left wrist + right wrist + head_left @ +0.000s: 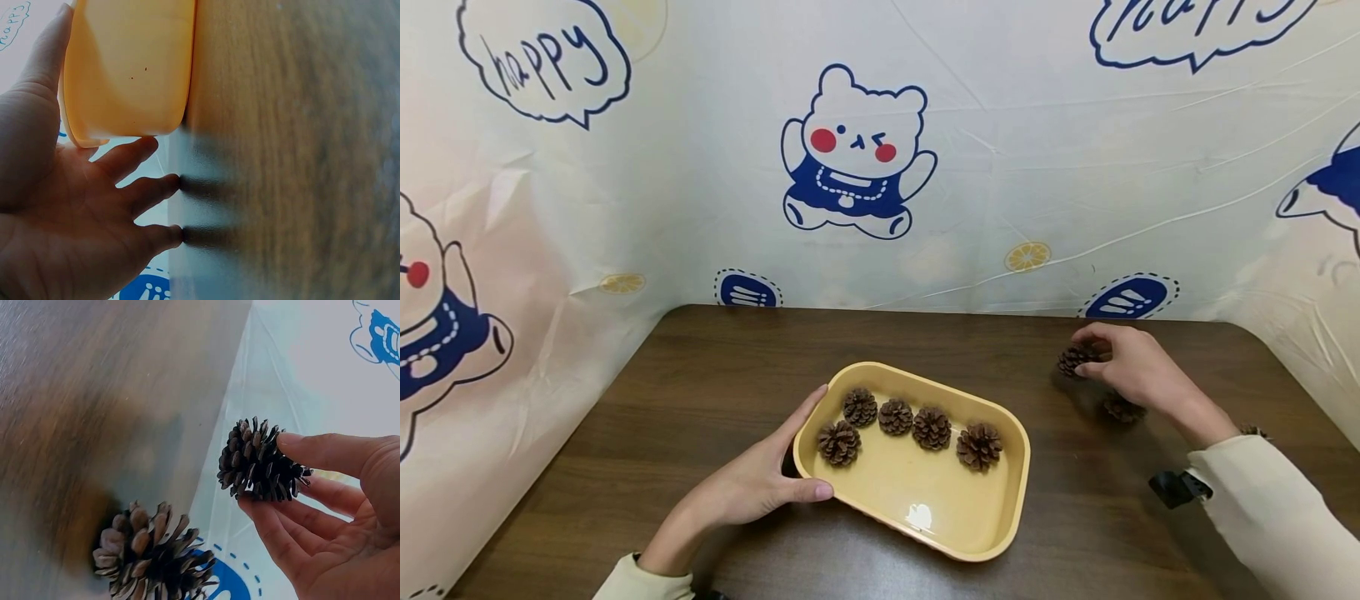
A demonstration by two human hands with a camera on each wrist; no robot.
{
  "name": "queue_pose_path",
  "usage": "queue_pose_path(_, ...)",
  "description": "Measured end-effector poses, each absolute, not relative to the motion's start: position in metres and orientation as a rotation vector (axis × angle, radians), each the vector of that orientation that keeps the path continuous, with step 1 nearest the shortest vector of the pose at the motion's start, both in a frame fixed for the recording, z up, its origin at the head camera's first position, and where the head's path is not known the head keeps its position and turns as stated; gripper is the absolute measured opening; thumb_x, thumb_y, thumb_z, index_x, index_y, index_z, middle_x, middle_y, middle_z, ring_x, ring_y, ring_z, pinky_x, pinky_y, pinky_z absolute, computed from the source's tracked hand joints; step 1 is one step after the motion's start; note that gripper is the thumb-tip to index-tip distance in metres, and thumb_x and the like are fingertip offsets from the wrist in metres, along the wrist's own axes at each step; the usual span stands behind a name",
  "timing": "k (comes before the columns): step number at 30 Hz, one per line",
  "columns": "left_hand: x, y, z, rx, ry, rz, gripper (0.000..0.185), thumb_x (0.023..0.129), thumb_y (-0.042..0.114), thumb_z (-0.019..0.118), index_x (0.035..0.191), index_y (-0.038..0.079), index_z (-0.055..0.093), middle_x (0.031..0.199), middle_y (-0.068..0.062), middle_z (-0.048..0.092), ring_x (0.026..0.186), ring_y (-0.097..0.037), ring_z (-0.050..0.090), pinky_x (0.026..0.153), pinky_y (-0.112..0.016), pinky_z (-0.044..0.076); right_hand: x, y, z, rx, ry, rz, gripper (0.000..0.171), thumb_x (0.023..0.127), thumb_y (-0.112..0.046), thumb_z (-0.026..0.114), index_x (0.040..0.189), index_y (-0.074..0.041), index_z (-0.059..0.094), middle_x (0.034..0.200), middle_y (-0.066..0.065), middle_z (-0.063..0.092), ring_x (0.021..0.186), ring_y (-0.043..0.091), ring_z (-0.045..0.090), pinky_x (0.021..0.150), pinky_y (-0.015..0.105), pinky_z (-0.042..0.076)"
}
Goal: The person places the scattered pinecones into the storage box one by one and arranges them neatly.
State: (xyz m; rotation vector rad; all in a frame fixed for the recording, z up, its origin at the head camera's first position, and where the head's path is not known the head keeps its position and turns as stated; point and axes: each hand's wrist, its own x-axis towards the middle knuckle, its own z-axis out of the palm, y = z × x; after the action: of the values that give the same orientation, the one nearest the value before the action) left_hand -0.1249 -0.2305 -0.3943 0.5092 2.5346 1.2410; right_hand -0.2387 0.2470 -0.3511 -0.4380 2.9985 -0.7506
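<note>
A yellow tray point(917, 508) lies at an angle on the table with several brown pine cones point(932, 428) in it, mostly along its far side. My left hand point(756, 479) holds its left end, thumb at the near edge and index finger along the left rim. In the left wrist view the other fingers of the left hand point(94, 194) are spread, their tips by the table. To the right of the tray, my right hand point(1138, 367) pinches a pine cone point(259, 462) between thumb and fingers. Another pine cone point(153, 553) lies below that hand.
One more pine cone point(1255, 431) is partly hidden behind the right sleeve. The dark wooden table point(715, 367) ends at a pale printed cloth point(985, 167) that rises at the back and both sides.
</note>
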Motion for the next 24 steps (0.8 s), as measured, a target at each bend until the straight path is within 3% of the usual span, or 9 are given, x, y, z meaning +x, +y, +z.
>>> queue_pose_path(13, -0.124, -0.230, -0.393, 0.492, 2.536, 1.228, 0.114, 0.088, 0.041, 0.084, 0.169, 0.040, 0.004, 0.175, -0.012, 0.020, 0.154, -0.043, 0.029, 0.119, -0.068, 0.028, -0.228, 0.231, -0.342, -0.491, 3.045, -0.839, 0.036, 0.090, -0.010, 0.080, 0.121, 0.002, 0.067, 0.122, 0.031, 0.071, 0.107, 0.044, 0.071, 0.094, 0.060, 0.055)
queue_pose_path(24, -0.124, -0.231, -0.394, 0.489, 2.533, 1.230, 0.113, 0.088, 0.041, 0.084, 0.169, 0.040, 0.004, 0.176, -0.012, 0.018, 0.155, -0.043, 0.028, 0.120, -0.068, 0.027, -0.219, 0.219, -0.336, -0.508, 3.062, -0.871, 0.034, 0.091, -0.013, 0.082, 0.120, -0.001, 0.068, 0.121, 0.027, 0.073, 0.111, 0.044, 0.071, 0.095, 0.060, 0.054)
